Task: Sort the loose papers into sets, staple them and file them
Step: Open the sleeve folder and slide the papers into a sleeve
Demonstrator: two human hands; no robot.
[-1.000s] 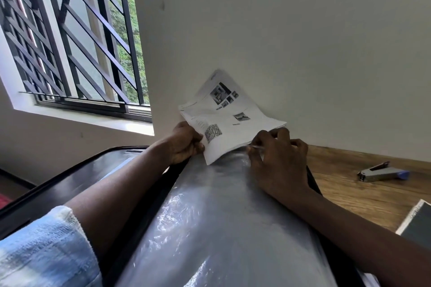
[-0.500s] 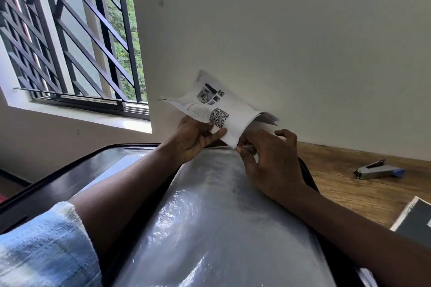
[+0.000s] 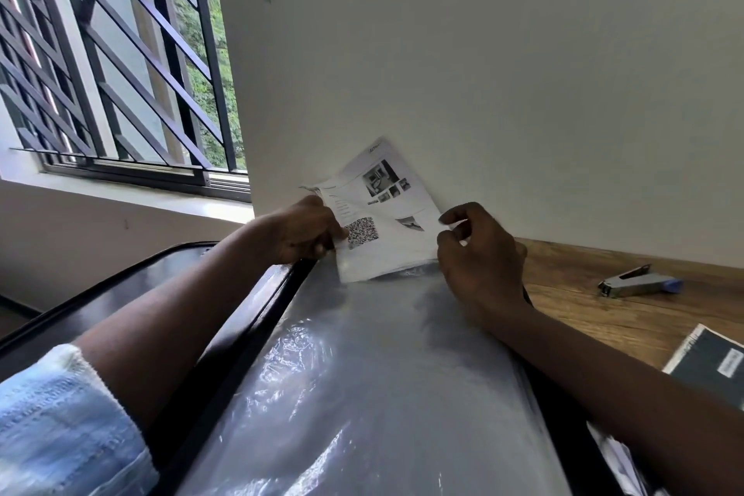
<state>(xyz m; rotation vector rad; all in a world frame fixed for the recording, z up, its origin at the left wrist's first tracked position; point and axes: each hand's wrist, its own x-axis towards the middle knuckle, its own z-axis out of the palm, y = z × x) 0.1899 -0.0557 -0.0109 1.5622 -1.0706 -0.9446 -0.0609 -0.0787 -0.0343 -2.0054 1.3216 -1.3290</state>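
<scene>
white wall [image 3: 483, 72] rises directly behind the plastic pocket [image 3: 382, 374], which lies across an open black folder [image 3: 133, 294] and fills the near view.

finding: the set of papers [image 3: 386, 213] was bent over toward the left of the pocket's far mouth half a second ago. it now stands nearly upright again at that mouth, printed face toward the camera. its lower edge is at or just inside the plastic, and most of the sheet remains above the pocket.

left hand [image 3: 302, 232] grips the set's left edge at the pocket's far left corner, thumb on the square code. right hand [image 3: 479, 258], earlier pinching at the mouth, has risen to the set's right edge with fingers curled. whether they pinch paper, plastic or nothing cannot be determined.

assessment: the set appears squared up for insertion, so filing is under way and not complete. stapling of this set cannot be verified from here.

surroundings: barred window [image 3: 120, 72] beyond and left of the pocket. wooden desk [image 3: 583, 306] to its right carries a dark booklet [image 3: 708, 366] near the pocket's right side and a stapler [image 3: 640, 281] farther right of its mouth, untouched.
</scene>
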